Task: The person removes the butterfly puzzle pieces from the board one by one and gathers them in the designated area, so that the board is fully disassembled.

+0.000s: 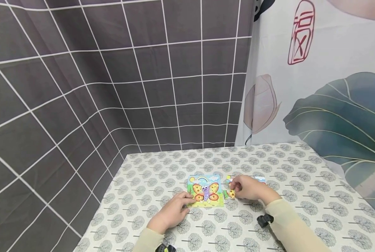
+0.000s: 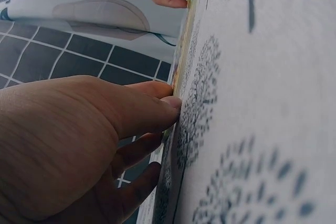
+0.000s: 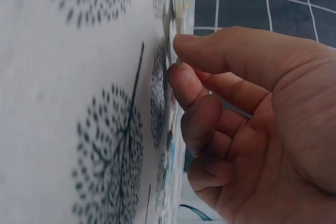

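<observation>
A square butterfly puzzle board (image 1: 206,191) lies flat on the table, its picture showing a purple-bodied butterfly with orange and yellow wings. At its lower left edge is my left hand (image 1: 174,210), fingers extended and fingertips touching the board. The left wrist view shows the thumb (image 2: 152,111) right at the board's edge. Just right of the board, my right hand (image 1: 248,188) pinches a puzzle piece (image 1: 229,194) with green and orange printing between thumb and forefinger. In the right wrist view its other fingers (image 3: 202,124) are curled, and the piece is mostly hidden.
More puzzle pieces (image 1: 260,179) lie beside and behind the right hand, partly covered by it. The tablecloth (image 1: 206,224) is pale with a grey tree print. A dark grid curtain (image 1: 187,91) and a white floral curtain (image 1: 269,52) hang behind the table.
</observation>
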`<action>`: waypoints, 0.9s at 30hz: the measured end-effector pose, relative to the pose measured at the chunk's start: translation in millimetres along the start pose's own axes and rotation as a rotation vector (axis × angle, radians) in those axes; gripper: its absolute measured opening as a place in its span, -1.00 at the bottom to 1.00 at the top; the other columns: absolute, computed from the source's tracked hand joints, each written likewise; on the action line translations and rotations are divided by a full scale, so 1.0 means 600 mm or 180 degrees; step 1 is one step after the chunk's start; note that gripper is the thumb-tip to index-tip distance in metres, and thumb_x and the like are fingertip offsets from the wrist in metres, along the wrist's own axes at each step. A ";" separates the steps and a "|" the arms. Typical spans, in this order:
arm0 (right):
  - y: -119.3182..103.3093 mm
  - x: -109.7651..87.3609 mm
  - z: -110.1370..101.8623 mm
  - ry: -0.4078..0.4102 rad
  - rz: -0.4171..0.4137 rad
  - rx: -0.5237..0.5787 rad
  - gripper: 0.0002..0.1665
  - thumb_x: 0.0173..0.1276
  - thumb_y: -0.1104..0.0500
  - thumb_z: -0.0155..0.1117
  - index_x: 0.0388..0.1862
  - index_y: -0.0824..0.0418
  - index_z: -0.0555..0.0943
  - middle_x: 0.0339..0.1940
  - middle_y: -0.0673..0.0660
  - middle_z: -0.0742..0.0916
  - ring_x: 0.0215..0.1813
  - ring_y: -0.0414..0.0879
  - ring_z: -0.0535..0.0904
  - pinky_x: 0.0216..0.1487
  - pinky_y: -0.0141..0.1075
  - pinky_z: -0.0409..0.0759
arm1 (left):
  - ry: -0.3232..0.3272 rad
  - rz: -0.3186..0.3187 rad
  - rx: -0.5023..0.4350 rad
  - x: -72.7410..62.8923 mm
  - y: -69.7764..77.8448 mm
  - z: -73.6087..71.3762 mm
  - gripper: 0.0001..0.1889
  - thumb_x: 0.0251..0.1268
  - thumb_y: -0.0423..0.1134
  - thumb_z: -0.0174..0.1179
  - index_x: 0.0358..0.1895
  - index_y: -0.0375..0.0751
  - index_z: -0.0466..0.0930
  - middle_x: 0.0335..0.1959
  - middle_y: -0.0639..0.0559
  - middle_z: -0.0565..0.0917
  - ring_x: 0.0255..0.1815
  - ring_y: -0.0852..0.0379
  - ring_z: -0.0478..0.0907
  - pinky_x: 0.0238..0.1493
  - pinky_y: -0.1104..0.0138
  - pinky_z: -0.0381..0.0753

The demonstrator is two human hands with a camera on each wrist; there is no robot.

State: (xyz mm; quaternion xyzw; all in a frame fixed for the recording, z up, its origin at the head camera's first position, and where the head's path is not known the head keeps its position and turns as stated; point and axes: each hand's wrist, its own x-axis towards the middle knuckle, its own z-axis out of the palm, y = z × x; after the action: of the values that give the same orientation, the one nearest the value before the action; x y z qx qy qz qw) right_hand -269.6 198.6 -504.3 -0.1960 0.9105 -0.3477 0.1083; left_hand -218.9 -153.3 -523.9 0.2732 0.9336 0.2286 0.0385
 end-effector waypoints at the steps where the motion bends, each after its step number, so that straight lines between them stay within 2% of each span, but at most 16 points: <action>1: 0.001 -0.001 -0.002 -0.0014 -0.0002 0.0007 -0.72 0.12 0.43 0.46 -0.21 0.19 0.66 -0.42 0.01 0.62 -0.35 -0.10 0.53 -0.39 -0.33 0.60 | -0.0003 -0.0006 -0.0004 0.000 -0.001 0.001 -0.52 0.44 -0.31 0.30 0.37 0.11 0.63 0.37 0.26 0.52 0.50 0.05 0.37 0.55 0.01 0.36; 11: 0.005 -0.005 -0.009 0.0050 0.0068 0.0073 -0.73 0.09 0.46 0.43 -0.26 0.20 0.65 -0.47 0.04 0.60 -0.41 -0.10 0.51 -0.44 -0.36 0.56 | 0.0003 -0.0016 -0.0039 -0.002 -0.001 -0.001 -0.53 0.44 -0.31 0.30 0.37 0.09 0.63 0.38 0.25 0.52 0.50 0.05 0.37 0.55 0.00 0.36; 27: 0.011 -0.003 -0.008 0.0106 0.0140 0.0092 -0.73 0.12 0.48 0.40 -0.24 0.20 0.66 -0.45 0.04 0.60 -0.41 -0.12 0.50 -0.42 -0.37 0.55 | -0.0006 -0.0005 -0.0029 -0.001 -0.004 0.001 -0.53 0.45 -0.30 0.30 0.37 0.10 0.63 0.38 0.26 0.51 0.49 0.05 0.38 0.54 0.01 0.37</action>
State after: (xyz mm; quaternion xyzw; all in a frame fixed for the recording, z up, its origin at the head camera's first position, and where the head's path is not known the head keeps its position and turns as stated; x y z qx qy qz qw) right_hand -271.1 206.6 -505.0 -0.1685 0.9111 -0.3617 0.1035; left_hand -219.5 -154.9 -525.6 0.2725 0.9327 0.2326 0.0409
